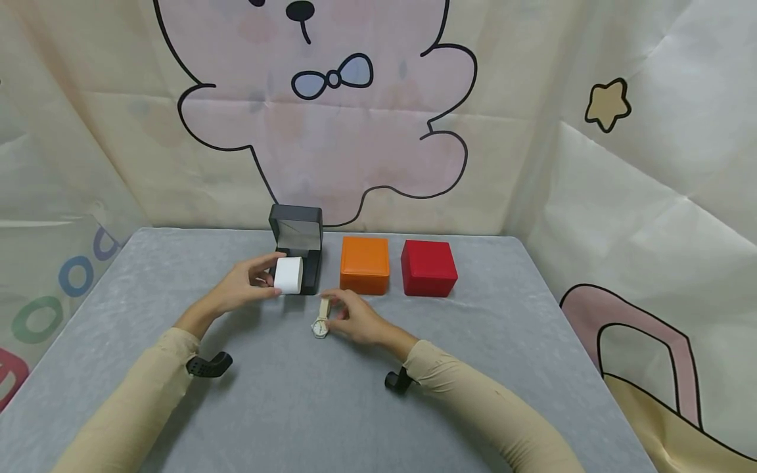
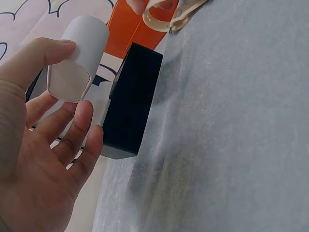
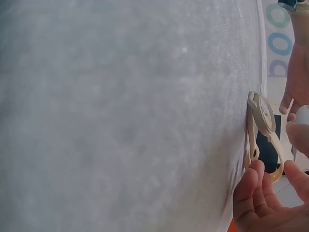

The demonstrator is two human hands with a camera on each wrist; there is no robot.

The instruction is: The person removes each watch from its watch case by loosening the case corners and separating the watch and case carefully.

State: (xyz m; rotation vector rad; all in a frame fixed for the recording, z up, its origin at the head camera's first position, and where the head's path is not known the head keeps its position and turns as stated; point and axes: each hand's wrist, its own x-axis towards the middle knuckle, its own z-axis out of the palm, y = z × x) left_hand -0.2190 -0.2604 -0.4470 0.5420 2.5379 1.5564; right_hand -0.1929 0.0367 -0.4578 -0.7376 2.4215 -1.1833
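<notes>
My left hand point(image 1: 245, 286) holds a white watch cushion point(image 1: 288, 275) between thumb and fingers, just in front of an open black box point(image 1: 298, 246). In the left wrist view the cushion point(image 2: 79, 58) sits at my fingertips beside the black box point(image 2: 130, 99). My right hand point(image 1: 355, 318) pinches the strap of a cream wristwatch point(image 1: 322, 319) whose face rests on the grey table point(image 1: 331, 401). In the right wrist view the watch point(image 3: 263, 128) stands on edge, its strap held by my fingers point(image 3: 253, 186).
A shut orange box point(image 1: 364, 264) and a shut red box point(image 1: 428, 267) stand to the right of the black box. A cartoon-printed cloth backdrop point(image 1: 331, 112) surrounds the table on the back and sides.
</notes>
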